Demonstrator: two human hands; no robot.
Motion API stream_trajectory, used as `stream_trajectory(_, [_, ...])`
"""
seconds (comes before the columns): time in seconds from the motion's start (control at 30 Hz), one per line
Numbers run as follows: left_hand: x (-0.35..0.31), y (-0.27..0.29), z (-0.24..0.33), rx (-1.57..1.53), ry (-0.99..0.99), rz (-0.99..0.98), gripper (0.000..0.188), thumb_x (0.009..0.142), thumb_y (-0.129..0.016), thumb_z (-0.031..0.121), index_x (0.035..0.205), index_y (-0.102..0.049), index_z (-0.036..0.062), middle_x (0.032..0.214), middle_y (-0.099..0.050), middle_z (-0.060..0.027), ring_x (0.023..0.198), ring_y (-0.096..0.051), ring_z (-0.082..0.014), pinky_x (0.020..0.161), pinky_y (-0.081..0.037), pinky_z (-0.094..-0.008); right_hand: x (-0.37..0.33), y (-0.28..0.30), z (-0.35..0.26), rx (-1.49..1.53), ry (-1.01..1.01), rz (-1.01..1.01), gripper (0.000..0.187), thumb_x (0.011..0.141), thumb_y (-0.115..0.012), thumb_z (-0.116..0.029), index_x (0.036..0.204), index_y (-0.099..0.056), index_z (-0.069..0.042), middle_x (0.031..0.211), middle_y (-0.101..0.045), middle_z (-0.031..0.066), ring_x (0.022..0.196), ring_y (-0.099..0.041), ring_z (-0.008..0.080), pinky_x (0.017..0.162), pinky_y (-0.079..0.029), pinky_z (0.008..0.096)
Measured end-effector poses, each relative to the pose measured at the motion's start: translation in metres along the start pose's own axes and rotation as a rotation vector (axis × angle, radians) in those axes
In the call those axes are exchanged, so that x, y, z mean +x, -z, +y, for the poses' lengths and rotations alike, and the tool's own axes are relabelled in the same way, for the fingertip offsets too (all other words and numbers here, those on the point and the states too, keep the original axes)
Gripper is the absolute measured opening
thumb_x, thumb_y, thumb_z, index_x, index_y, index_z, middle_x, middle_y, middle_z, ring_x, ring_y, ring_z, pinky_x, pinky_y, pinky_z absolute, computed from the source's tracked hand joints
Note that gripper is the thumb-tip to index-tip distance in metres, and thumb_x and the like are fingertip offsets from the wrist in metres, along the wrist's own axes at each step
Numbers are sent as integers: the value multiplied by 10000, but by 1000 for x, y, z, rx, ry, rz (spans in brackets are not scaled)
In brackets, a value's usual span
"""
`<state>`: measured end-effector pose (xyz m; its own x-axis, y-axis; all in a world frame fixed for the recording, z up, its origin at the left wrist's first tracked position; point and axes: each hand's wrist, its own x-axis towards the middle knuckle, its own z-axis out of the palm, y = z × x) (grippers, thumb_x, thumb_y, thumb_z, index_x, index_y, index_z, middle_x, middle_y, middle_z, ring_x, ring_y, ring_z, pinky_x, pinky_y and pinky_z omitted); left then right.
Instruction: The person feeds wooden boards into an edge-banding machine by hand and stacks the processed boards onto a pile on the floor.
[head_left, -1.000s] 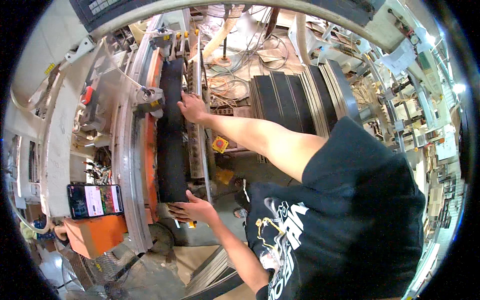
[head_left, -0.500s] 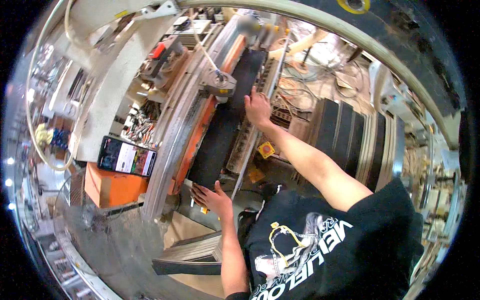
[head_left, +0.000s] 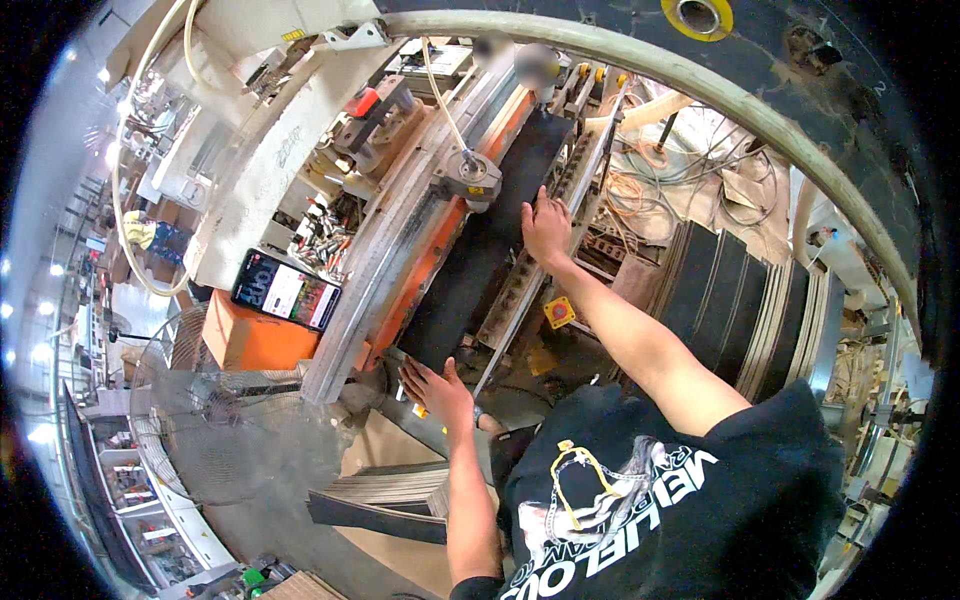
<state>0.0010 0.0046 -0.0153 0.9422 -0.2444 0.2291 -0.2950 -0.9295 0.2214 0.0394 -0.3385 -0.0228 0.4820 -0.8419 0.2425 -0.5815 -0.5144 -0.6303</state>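
Note:
A long, narrow black board (head_left: 470,270) lies lengthwise on a machine bed, along an orange-edged rail. At its near end is my left hand (head_left: 440,392), fingers stretched out and flat against the end edge, thumb apart. Farther up, my right hand (head_left: 548,232) rests at the board's right edge, fingers extended toward the far end. Neither hand is wrapped around anything. Over the board's left side sits a grey machine head (head_left: 470,180) with a pale hose rising from it.
A phone (head_left: 285,290) leans on an orange box (head_left: 255,335) left of the metal rail (head_left: 360,290). Stacked dark boards (head_left: 705,290) stand at the right; another stack (head_left: 390,495) lies low by my left forearm. A curved pale bar (head_left: 640,75) crosses overhead. Cables lie beyond the machine.
The head view has shifted, so the scene sits farther right in the picture. Both hands keep about the same places against the black board.

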Motion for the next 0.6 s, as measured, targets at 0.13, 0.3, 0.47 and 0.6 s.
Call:
stream_trajectory(0.13, [3,-1,6,-2,-36,62,763,997,-461,522,1448,-343,-82,1500,-386,-247,1398,-341,-436,1188,-229,-535,4,3,2,-21,17,28,584,1008,-453,-363,1428,-442,41,1218,-645,214,1230,-547,336,1150,-296,418])
stream_trajectory(0.3, [5,-3,3,22,-6,11,795,1013,-402,555,1490,-304,-73,1550,-335,-240,1444,-303,-384,1207,-201,-495,5,4,-2,-21,2,-7,594,1012,-438,-383,1431,-441,39,1190,-655,210,1219,-550,345,1147,-299,421])
stream_trajectory(0.47, [7,-1,5,31,16,-33,794,1011,-401,559,1484,-321,-74,1551,-329,-244,1445,-298,-391,1209,-198,-495,6,2,-1,-58,17,40,588,1015,-433,-378,1423,-454,46,1149,-669,209,1196,-559,355,1128,-315,426])
stream_trajectory(0.6, [5,-4,3,26,21,-20,797,1010,-404,562,1482,-325,-75,1554,-327,-239,1450,-288,-386,1208,-201,-495,4,3,-3,-57,16,26,584,1019,-424,-372,1422,-455,50,1127,-672,217,1184,-561,363,1125,-318,425])
